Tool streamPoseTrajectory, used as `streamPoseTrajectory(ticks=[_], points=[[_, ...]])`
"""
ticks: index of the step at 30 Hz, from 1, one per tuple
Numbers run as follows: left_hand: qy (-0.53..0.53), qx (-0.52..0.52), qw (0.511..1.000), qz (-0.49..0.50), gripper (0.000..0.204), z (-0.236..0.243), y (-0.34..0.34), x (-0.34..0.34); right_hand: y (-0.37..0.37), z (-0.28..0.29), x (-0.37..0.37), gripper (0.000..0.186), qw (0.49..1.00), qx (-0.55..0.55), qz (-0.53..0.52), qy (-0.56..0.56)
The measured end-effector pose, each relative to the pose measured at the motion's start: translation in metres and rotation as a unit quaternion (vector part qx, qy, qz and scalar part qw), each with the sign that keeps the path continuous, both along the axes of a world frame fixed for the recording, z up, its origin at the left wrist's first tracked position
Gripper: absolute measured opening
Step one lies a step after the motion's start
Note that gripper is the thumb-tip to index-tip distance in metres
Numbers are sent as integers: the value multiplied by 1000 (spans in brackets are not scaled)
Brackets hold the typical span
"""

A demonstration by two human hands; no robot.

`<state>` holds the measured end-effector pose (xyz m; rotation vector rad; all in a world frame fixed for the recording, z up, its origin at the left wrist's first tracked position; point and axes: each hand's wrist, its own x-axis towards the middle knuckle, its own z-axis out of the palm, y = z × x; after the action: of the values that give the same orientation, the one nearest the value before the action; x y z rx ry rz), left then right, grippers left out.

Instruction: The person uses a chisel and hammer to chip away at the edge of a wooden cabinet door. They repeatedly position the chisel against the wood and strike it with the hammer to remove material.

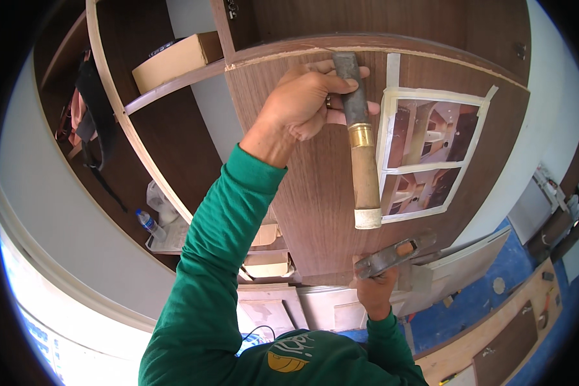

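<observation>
"What does the person's left hand (305, 96) hold?"
"A chisel (361, 136), gripped by its dark metal blade (354, 106), with the wooden handle (366, 177) toward the bottom of the view."
"And the right hand (376, 293)?"
"A hammer (386, 259), its metal head just below the handle's pale end, apart from it."
"And behind the chisel?"
"A brown wood-grain panel (315, 193) with pictures (429, 138) taped to it; further left, a cardboard box (172, 65) on a shelf (174, 87)."

My chisel (365, 170)'s got a dark grey blade, brass collar, brown handle and a whitish butt end. I've got it blade-up in my left hand (310, 96), nearly upright, tip near the panel (309, 186)'s top edge. The hammer (378, 260), scuffed grey metal head tilted, sits lower down in my right hand (376, 293).
</observation>
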<state>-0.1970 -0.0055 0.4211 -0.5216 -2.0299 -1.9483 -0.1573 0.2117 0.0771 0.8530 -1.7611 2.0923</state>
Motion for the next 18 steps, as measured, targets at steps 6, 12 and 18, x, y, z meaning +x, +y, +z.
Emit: streamPoseTrajectory(ticks=[6, 12, 18], points=[[-3, 43, 999, -2, 47, 0, 7, 0, -16, 4, -3, 9, 995, -51, -52, 73], [-15, 43, 999, 1, 46, 3, 7, -1, -29, -13, -23, 21, 984, 95, -55, 139], [-20, 51, 998, 3, 45, 3, 8, 0, -30, -6, -13, 15, 854, 260, -295, 341]])
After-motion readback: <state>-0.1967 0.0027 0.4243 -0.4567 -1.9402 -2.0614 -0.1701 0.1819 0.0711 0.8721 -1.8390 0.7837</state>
